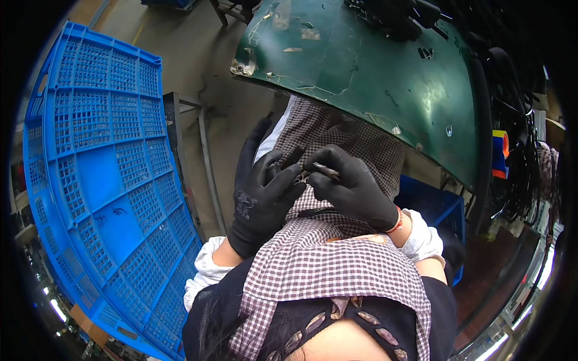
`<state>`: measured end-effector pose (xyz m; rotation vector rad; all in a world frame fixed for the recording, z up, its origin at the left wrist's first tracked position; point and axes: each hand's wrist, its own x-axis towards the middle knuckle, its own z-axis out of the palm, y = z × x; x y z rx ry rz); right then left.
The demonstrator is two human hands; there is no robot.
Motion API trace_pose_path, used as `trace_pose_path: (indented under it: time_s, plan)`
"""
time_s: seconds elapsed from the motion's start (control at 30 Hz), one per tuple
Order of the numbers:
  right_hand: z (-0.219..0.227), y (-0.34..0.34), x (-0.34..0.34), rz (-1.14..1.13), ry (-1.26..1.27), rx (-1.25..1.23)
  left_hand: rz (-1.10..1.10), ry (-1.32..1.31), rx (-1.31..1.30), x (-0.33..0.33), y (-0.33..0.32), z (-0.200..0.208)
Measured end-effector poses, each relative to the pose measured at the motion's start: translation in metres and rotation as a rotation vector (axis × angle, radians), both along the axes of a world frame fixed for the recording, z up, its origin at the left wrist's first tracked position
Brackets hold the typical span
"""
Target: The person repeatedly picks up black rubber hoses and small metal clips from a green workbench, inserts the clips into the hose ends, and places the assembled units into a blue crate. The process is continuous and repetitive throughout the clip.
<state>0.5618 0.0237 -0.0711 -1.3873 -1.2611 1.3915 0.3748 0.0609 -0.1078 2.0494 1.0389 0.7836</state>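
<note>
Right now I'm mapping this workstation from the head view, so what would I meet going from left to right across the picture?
Blue perforated plastic crate → left hand in a black glove → right hand in a black glove, pinching a small thin metal part → scratched green metal tabletop → dark tangle of cables.

L hand (262,192), R hand (352,189) pinching small metal part (325,171), blue crate (102,180)

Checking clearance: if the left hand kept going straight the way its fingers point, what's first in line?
Probably the green table's near edge: the left hand points up-picture over the checked apron. Depth is unclear; it might pass beneath.
</note>
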Motion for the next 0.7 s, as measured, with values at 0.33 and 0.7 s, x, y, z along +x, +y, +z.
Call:
trace_pose_path:
  time_s: [0.33, 0.7]
  plan:
    - [0.0, -0.001, -0.004, 0.098, -0.242, -0.014, -0.078, -0.165, 0.19, 0.008, 0.014, 0.0]
    - [-0.004, 0.001, 0.021, -0.051, 0.163, -0.295, -0.028, -0.135, -0.075, -0.008, -0.016, 0.002]
